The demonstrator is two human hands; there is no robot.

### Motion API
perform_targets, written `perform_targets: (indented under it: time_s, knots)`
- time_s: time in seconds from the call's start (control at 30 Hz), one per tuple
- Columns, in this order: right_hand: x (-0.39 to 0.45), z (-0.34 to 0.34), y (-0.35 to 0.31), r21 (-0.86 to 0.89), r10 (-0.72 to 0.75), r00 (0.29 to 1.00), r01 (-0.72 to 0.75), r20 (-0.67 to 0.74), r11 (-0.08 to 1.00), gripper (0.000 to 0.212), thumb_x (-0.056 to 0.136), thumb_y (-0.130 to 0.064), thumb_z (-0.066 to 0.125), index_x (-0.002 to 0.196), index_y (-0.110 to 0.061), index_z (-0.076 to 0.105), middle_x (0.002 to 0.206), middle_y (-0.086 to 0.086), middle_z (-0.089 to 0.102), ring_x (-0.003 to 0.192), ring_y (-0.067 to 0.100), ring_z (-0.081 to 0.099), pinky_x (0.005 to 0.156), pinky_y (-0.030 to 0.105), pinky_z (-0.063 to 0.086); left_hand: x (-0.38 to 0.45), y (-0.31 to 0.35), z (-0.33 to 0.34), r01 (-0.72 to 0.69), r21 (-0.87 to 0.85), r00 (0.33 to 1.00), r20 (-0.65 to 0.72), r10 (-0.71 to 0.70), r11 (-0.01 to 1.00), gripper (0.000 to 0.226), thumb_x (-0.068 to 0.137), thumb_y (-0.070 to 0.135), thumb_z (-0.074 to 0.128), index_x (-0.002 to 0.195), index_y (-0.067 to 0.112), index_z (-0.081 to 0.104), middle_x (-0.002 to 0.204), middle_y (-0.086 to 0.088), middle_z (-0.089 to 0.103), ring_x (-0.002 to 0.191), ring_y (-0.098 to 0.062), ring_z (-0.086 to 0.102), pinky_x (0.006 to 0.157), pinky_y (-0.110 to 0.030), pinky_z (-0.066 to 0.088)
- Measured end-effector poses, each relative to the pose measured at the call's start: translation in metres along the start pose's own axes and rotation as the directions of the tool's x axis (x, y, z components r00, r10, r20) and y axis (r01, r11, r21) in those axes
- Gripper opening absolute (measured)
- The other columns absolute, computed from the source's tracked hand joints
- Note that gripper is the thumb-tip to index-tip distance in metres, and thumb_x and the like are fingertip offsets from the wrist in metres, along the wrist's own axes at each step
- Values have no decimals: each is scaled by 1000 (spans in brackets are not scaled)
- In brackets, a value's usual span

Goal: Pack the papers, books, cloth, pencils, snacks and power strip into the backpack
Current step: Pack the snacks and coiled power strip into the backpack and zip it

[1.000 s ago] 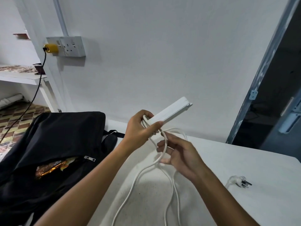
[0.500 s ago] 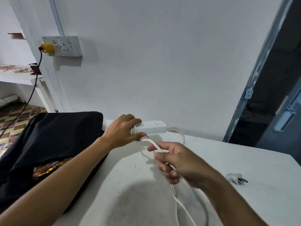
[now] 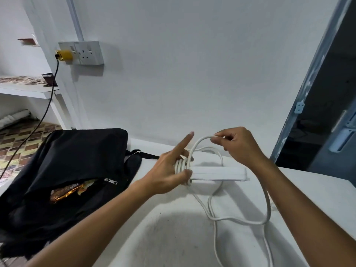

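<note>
Clearly we are winding the cord around the power strip before it goes in the backpack: our left hand grips the strip's near end just above the table, thumb on the coils and forefinger straight out, while our right hand pinches a raised loop between its fingers. Next, we judge, that loop must come down snug beside the others, with much slack left (it trails out of view). White and slim, the strip is coiled only at one end; the black backpack lies unzipped to the left, a shiny snack wrapper showing inside.
</note>
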State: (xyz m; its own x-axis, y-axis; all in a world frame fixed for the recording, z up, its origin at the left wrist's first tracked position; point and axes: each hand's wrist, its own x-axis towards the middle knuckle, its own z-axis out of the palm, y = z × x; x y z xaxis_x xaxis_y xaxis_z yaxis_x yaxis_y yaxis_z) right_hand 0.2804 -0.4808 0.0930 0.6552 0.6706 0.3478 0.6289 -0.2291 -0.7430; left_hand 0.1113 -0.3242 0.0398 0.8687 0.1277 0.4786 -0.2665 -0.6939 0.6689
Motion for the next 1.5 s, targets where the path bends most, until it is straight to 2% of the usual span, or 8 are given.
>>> perform_targets:
  time_s: [0.2, 0.4, 0.53, 0.7, 0.9, 1.1, 1.27, 1.5]
  knots:
    - [-13, 12, 21, 241, 167, 943, -240, 288, 940, 14, 89, -26, 65, 88, -18, 76, 54, 4, 56, 40, 11, 38, 41, 18, 32, -6, 12, 6, 59, -142, 994, -83, -72, 988, 36, 75, 44, 58, 105, 27, 67, 112, 2, 57, 103, -11, 57, 86, -26, 45]
    - [-40, 48, 34, 520, 185, 881, -414, 436, 747, 11, 91, -11, 59, 90, -5, 69, 54, 8, 49, 36, 13, 34, 39, 20, 30, 4, 24, 2, 205, -470, 922, -202, -331, 859, 47, 60, 46, 78, 92, 15, 63, 109, -8, 66, 71, -21, 64, 51, -38, 49]
    - [-57, 52, 12, 486, 121, 864, -385, 489, 784, 21, 96, -6, 49, 107, -5, 67, 57, 8, 51, 35, 13, 34, 40, 22, 32, 13, 11, -13, 277, -211, 869, -362, -338, 937, 31, 69, 35, 77, 91, 16, 65, 74, -6, 66, 57, -15, 62, 48, -27, 47]
    - [-87, 53, -22, 324, 115, 804, -360, 583, 875, 34, 96, -5, 48, 129, -11, 52, 60, 6, 55, 37, 10, 41, 41, 23, 35, 11, -19, -30, 430, 111, 791, -525, -314, 896, 42, 73, 48, 73, 104, 21, 67, 83, 1, 67, 73, -12, 62, 72, -33, 53]
    - [-81, 44, -37, 176, 20, 947, -81, 321, 981, 20, 90, -8, 62, 105, -16, 70, 48, -11, 58, 42, -3, 49, 50, 8, 36, -6, -44, -28, 259, 573, 965, -118, -235, 777, 73, 71, 81, 45, 116, 27, 65, 109, 8, 67, 96, -15, 63, 83, -35, 52]
    - [-32, 4, -4, 164, -54, 996, 65, -75, 984, 15, 70, -11, 82, 74, -17, 69, 52, -6, 59, 46, 3, 49, 52, 12, 35, -23, -35, -27, 352, 121, 931, 62, -361, 928, 53, 63, 70, 66, 98, 31, 70, 88, 6, 71, 76, -11, 65, 71, -35, 56]
    - [-20, 6, 20, 297, 46, 997, -63, 64, 953, 17, 68, -17, 83, 65, -8, 69, 48, -10, 48, 49, 9, 38, 51, 19, 32, -24, -11, -23, 393, -193, 907, 245, -343, 899, 48, 68, 46, 70, 107, 19, 72, 103, -1, 72, 92, -19, 68, 78, -33, 54]
    - [-30, 45, 23, 306, 174, 984, -174, 29, 936, 27, 71, -8, 60, 47, -16, 49, 34, -8, 48, 35, -2, 44, 49, 19, 36, -14, 6, 9, 414, -824, 876, 245, -415, 387, 54, 78, 46, 66, 130, 37, 55, 103, -26, 60, 65, -31, 56, 42, -29, 47]
